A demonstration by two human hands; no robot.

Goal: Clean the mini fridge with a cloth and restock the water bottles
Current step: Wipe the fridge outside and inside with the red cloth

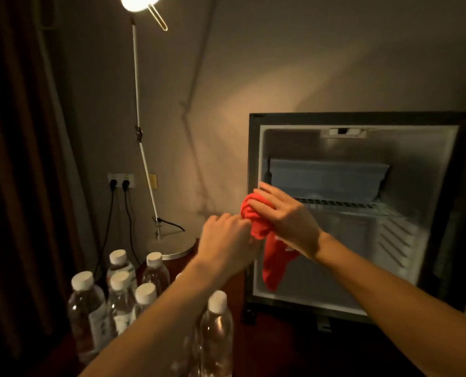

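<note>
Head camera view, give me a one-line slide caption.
Both hands bunch a red cloth before the open, empty mini fridge; water bottles wait alongside.

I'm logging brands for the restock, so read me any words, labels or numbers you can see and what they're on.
None can be read.
Clear plastic water bottles with white caps: pale labels, print too blurred.
White wall socket plate: small marks, illegible.
Open black mini fridge, red cloth: no text visible.

A dark reddish-brown wooden worktop carries a black open mini fridge at three o'clock, clear plastic white-capped water bottles clustered at eight o'clock, and a round silver lamp base near centre.
</note>
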